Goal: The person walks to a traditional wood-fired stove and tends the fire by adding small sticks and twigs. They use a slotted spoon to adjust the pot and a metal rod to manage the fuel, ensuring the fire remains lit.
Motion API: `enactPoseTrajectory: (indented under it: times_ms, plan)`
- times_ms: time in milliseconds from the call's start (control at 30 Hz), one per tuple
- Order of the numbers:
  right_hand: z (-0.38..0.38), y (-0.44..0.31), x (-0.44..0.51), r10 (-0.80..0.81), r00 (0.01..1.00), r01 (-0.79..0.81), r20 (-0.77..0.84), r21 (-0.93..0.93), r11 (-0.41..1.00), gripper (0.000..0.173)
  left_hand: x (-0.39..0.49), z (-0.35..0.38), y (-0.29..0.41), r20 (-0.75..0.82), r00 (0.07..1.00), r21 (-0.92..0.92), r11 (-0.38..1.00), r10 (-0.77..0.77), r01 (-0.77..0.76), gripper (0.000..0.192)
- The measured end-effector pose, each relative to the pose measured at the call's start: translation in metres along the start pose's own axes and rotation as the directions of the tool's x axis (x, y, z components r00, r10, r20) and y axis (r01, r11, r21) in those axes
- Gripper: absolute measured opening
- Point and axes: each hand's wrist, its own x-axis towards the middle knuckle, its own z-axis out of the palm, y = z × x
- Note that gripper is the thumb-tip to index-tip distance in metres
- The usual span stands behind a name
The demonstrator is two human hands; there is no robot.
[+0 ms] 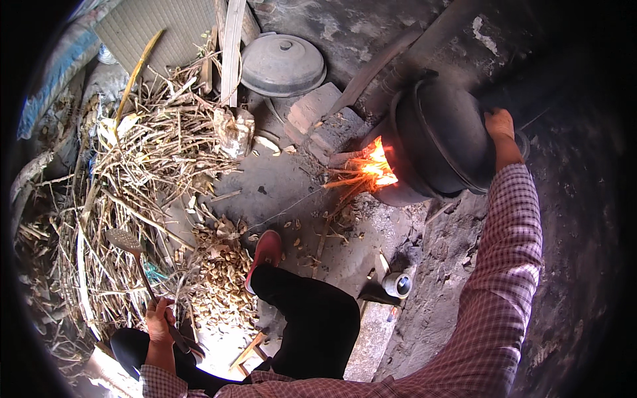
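My left hand (159,321) holds a long-handled perforated skimmer (124,241) by its dark handle, above my left leg, with its round head up over the twigs. My right hand (499,123) reaches out to the far right and grips the top of a dark domed lid (450,129). Its knob is hidden under my fingers. The lid lies over a large blackened pot (405,139); whether it sits fully on the rim I cannot tell. Flames (379,164) burn at the stove mouth beside the pot, among sticks (351,186) that stick out onto the floor.
A pile of twigs (164,134) fills the left side. Peanut shells (226,283) lie in a heap near my red shoe (266,251). Another domed lid (283,64) leans by the wall, near bricks (318,107). A small metal can (398,284) stands at right, beside the rough ledge (438,293).
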Motion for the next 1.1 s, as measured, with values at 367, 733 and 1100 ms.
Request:
enactPoseTrajectory:
  times_ms: [367,733,1100]
  plan:
    - [0.004,-0.004,0.012,0.027,0.999,-0.026,0.041,-0.023,0.999,0.034,0.003,-0.003,-0.008,-0.012,1.0,-0.02,1.0,-0.014,0.013,0.017]
    - [0.025,0.002,0.007,-0.055,0.997,0.053,-0.062,-0.033,0.998,0.033,0.002,-0.001,-0.005,-0.004,0.999,-0.072,0.996,-0.045,0.044,0.016]
    - [0.022,-0.002,0.006,0.003,1.0,-0.003,0.005,0.018,1.0,0.034,0.004,-0.004,-0.009,-0.017,0.999,-0.038,0.998,-0.048,0.047,0.017]
